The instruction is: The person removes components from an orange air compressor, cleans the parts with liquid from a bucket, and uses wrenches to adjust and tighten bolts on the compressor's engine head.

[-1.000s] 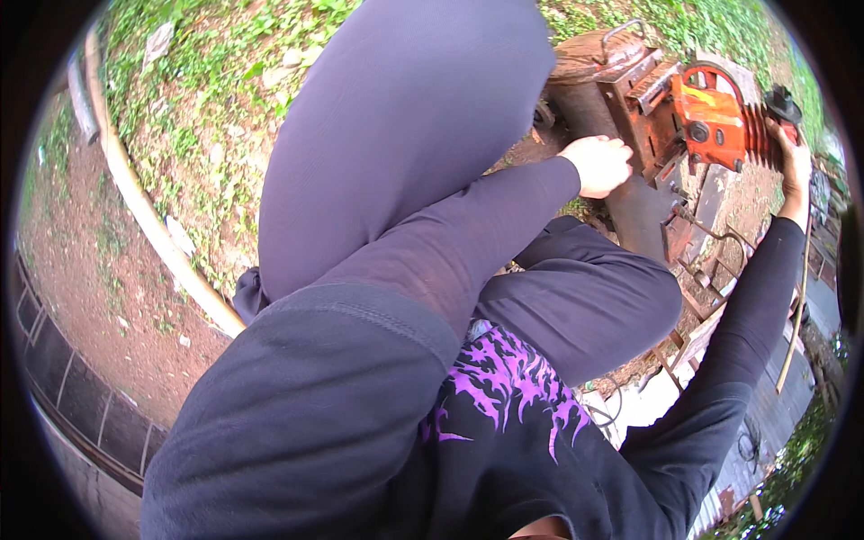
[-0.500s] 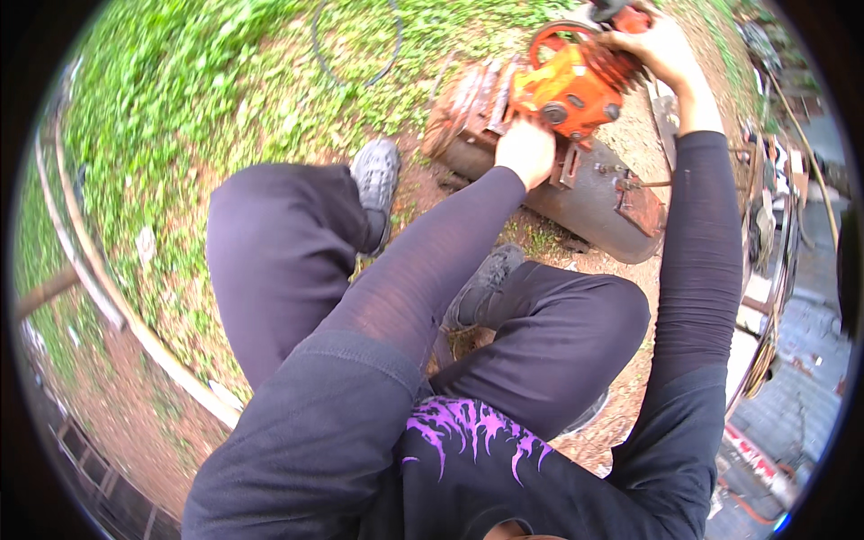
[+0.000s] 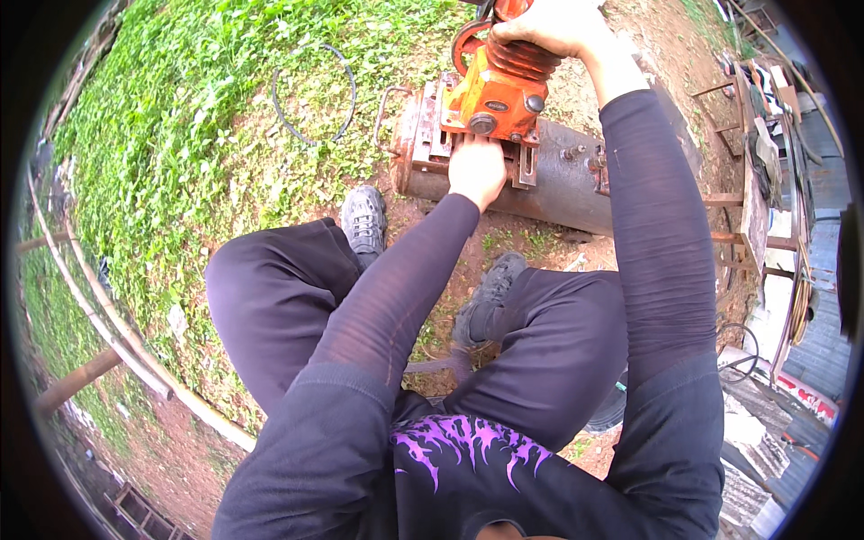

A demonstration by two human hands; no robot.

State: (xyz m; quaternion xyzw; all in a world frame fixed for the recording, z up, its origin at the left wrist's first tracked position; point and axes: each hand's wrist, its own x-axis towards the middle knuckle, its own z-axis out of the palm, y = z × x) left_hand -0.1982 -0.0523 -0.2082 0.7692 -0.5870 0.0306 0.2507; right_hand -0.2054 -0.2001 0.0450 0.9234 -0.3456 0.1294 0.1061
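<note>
Orange pump (image 3: 500,88) – on grey tank (image 3: 576,184) | left hand (image 3: 477,169) pressed at base | right hand (image 3: 551,25) clasps top

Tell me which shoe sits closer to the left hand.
The left shoe, the grey one on bare dirt at the grass edge, just below-left of the left hand at the orange compressor's base. The right shoe sits lower, by the knee.

Orange pump (image 3: 499,85) on a rusty grey tank (image 3: 558,180); grey shoes (image 3: 364,220); dark shirt with a purple jagged print (image 3: 463,445); green grass (image 3: 180,135)
</note>
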